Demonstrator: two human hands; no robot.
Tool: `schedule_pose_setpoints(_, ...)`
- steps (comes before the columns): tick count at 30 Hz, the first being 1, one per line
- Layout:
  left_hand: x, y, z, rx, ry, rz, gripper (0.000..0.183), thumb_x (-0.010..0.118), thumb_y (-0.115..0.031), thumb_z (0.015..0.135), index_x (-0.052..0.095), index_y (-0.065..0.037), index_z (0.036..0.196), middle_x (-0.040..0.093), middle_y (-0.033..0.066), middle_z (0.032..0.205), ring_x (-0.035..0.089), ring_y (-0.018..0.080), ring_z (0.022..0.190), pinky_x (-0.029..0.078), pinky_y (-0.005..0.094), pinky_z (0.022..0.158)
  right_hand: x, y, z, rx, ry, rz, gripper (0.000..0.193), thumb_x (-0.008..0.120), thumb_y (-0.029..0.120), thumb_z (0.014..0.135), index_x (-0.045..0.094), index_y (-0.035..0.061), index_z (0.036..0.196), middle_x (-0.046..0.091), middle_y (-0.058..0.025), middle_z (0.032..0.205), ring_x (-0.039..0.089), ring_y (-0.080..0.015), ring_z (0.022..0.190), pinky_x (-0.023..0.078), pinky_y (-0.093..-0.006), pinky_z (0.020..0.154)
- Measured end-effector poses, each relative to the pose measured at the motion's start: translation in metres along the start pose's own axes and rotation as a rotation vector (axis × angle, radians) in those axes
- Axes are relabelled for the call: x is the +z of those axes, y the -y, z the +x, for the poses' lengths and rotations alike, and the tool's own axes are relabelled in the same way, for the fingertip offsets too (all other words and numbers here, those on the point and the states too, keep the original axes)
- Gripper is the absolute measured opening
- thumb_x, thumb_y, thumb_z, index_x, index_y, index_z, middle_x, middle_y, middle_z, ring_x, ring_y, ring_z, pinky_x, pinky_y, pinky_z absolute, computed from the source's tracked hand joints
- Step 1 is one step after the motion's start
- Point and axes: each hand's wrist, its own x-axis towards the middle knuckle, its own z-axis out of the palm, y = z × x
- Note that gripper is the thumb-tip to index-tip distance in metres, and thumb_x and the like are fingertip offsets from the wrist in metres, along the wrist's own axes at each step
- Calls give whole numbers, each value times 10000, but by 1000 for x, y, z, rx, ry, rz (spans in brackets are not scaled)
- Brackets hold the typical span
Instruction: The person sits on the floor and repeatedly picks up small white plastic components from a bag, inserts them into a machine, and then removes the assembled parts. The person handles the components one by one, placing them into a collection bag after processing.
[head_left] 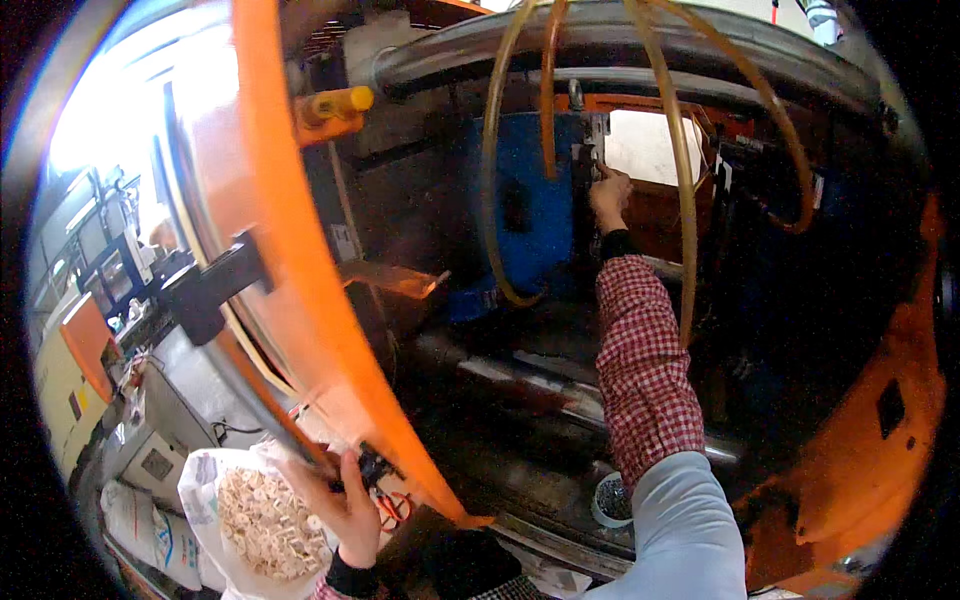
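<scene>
My right arm, in a red checked sleeve with a pale blue cover, reaches deep into a dark machine bay. At its end my right hand [610,196] is at the edge of a metal mold plate [586,165], beside a blue block [540,205]. Its index finger points up against the plate and the other fingers are curled; whatever they may hold is too small to make out. Low on the left, my left hand [355,515] is closed around the edge of the orange sliding door [330,270], by a black handle [376,466]; its fingertips are partly blurred.
Yellowish hoses [668,120] hang in front of my right arm. Thick metal bars [560,395] cross the bay. A small white tub [611,500] stands below my forearm. Left of the door are a white sack [270,520] of small beige parts and red-handled scissors [398,508].
</scene>
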Motion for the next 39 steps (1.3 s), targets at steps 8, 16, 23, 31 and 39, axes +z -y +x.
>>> schedule_pose_setpoints(8,-28,-34,5,-218,91,-133,174,611,-78,845,464,-32,927,474,-7,734,453,73,651,394,221,565,-113,110,-272,-213,-25,611,301,495,133,903,558,-24,1152,577,-165,1139,552,-198,1029,427,-305,881)
schedule_pose_setpoints(16,-5,-100,-53,-176,395,-351,251,629,-84,808,417,-17,922,523,92,702,563,176,684,454,307,603,-208,41,-613,-698,971,702,112,618,91,665,626,51,770,553,-103,593,550,-250,522,449,-372,501)
schedule_pose_setpoints(23,1,-156,-98,14,932,-667,283,516,-92,823,319,-5,1007,479,236,788,477,426,732,373,449,624,-236,-44,-659,-818,1230,287,271,620,172,728,641,49,968,627,-131,748,612,-269,673,482,-390,659)
schedule_pose_setpoints(31,33,-220,-176,331,1082,-758,520,366,-273,949,263,101,1296,348,274,1321,401,392,1186,366,513,937,-231,-30,-647,-663,1196,417,267,599,92,734,639,52,995,627,-122,762,612,-245,668,492,-346,623)
schedule_pose_setpoints(39,33,-266,-207,278,982,-966,363,397,-278,918,375,58,1053,472,261,1022,490,395,954,377,513,807,-200,-67,-666,-617,1257,551,291,583,25,737,636,54,1021,626,-111,771,611,-221,660,502,-307,590)
